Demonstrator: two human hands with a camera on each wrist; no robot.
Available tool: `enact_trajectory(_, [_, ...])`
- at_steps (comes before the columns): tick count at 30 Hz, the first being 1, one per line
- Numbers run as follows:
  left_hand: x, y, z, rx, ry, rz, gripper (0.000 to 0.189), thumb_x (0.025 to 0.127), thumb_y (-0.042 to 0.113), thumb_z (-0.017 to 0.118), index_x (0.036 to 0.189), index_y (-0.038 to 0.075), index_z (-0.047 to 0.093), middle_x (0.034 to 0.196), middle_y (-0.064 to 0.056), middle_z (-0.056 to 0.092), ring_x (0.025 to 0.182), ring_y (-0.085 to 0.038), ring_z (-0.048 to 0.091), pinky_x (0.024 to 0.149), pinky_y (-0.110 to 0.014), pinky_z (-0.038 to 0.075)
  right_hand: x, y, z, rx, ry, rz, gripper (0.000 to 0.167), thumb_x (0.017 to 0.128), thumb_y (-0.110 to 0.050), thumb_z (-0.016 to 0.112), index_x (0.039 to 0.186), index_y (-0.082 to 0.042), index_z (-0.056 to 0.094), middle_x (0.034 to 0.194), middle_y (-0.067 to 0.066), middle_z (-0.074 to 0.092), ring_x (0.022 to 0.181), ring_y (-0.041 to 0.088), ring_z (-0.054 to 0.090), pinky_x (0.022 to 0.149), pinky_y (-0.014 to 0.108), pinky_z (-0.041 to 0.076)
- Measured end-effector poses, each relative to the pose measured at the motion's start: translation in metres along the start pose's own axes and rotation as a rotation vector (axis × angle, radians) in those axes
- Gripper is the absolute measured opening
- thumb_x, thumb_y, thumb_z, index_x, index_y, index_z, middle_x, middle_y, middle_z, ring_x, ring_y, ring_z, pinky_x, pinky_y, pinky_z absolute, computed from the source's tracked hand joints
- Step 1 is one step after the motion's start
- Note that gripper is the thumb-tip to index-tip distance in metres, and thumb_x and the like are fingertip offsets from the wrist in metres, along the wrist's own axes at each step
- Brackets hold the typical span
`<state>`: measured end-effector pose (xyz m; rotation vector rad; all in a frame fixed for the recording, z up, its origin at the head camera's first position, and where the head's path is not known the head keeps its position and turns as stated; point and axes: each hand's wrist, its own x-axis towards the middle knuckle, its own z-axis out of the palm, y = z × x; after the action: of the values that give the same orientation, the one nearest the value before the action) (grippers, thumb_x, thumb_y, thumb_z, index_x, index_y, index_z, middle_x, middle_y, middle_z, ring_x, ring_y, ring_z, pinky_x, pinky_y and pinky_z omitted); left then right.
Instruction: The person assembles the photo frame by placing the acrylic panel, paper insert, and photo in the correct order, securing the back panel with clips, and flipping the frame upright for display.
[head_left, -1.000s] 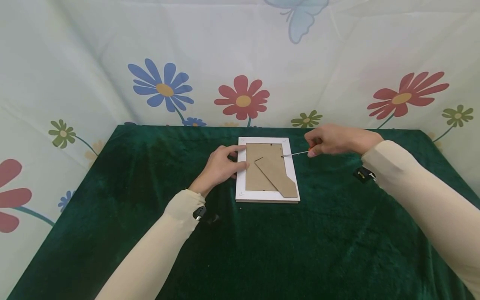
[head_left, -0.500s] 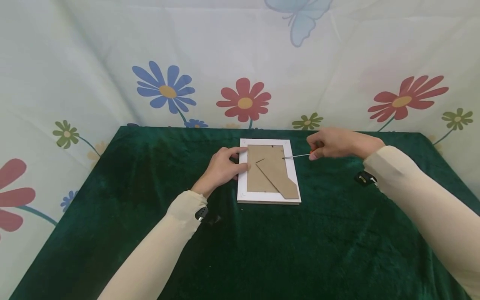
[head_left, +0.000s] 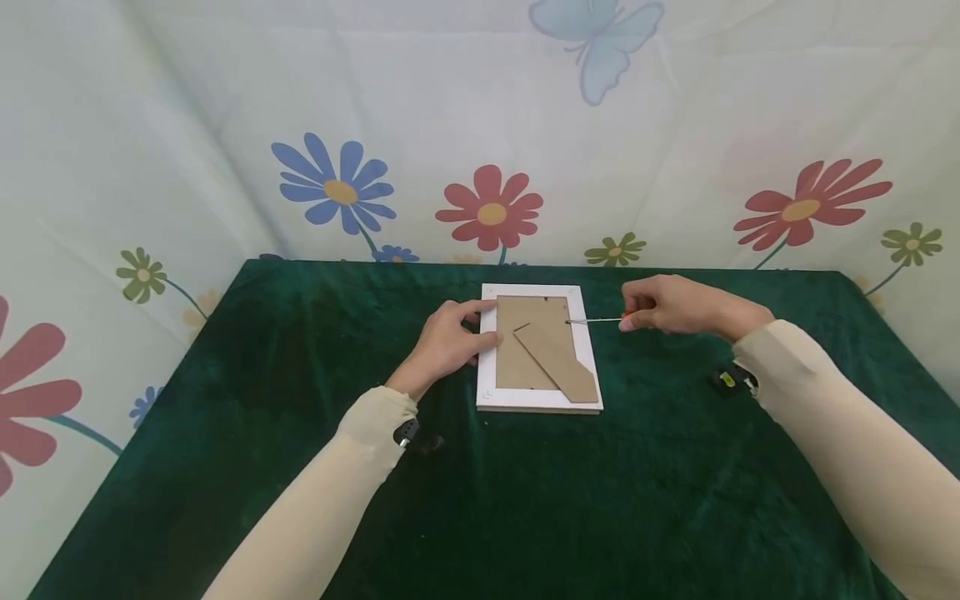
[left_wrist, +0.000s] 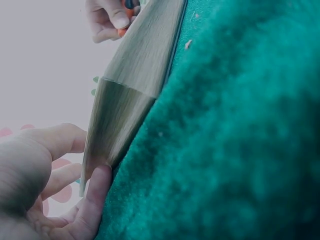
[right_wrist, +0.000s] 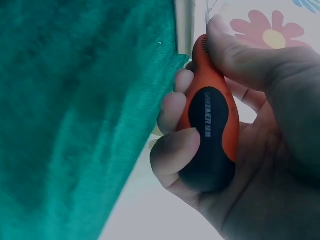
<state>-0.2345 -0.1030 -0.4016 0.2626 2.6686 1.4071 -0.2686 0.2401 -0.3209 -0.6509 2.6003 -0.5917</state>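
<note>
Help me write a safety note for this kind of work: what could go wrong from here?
The tool in the right hand has its tip at the right edge of the brown backing; a slip could send it toward the left hand opposite. Its shaft crosses the white frame, so it might scratch that border. The frame lies on green cloth, steadied by the left hand alone, so it might shift.

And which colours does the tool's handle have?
The handle is orange and black, clearest in right wrist view.
</note>
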Motion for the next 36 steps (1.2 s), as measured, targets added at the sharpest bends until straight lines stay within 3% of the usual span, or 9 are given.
enact_trajectory(5, [0.0,0.001,0.001,-0.004,-0.003,-0.007,0.063,0.097,0.023,0.08,0.155,0.015,0.057,0.127,-0.016,0.053,0.087,-0.026,0.068,0.072,-0.029,0.063,-0.001,0.011,0.011,0.053,0.034,-0.008,0.016,0.104,-0.024,0.071,0.101,-0.011,0.062,0.086,0.005,0.058,0.074,0.022,0.055,0.067,0.038,0.047])
enact_trajectory(11, [0.002,0.002,0.003,-0.006,-0.004,-0.007,0.063,0.097,0.024,0.08,0.155,0.015,0.057,0.128,-0.016,0.053,0.087,-0.025,0.068,0.072,-0.028,0.062,-0.003,0.017,0.021,0.119,0.06,0.01,0.027,0.106,-0.032,0.069,0.112,-0.005,0.063,0.091,0.007,0.059,0.076,0.023,0.056,0.062,0.035,0.049])
enact_trajectory(22, [0.0,0.004,0.002,-0.002,0.0,-0.022,0.063,0.096,0.024,0.081,0.155,0.016,0.057,0.127,-0.015,0.054,0.089,-0.025,0.068,0.072,-0.028,0.062,-0.011,0.007,0.036,0.251,0.139,0.005,0.027,0.11,-0.033,0.06,0.118,-0.007,0.059,0.102,0.013,0.063,0.088,0.029,0.057,0.07,0.035,0.051])
enact_trajectory(31, [-0.001,0.003,0.0,-0.002,0.003,-0.036,0.063,0.096,0.025,0.081,0.154,0.016,0.058,0.128,-0.015,0.054,0.087,-0.024,0.068,0.072,-0.028,0.062,-0.014,-0.003,0.05,0.334,0.105,-0.061,0.023,0.112,-0.026,0.056,0.123,-0.006,0.056,0.104,0.009,0.066,0.094,0.029,0.058,0.076,0.037,0.053])
enact_trajectory(36, [0.0,0.002,-0.001,-0.004,0.005,-0.036,0.062,0.096,0.025,0.08,0.154,0.017,0.058,0.129,-0.016,0.054,0.086,-0.025,0.069,0.072,-0.028,0.062,-0.015,-0.003,0.058,0.337,0.083,-0.099,0.021,0.11,-0.024,0.061,0.121,-0.006,0.058,0.103,0.009,0.064,0.093,0.028,0.059,0.077,0.037,0.055])
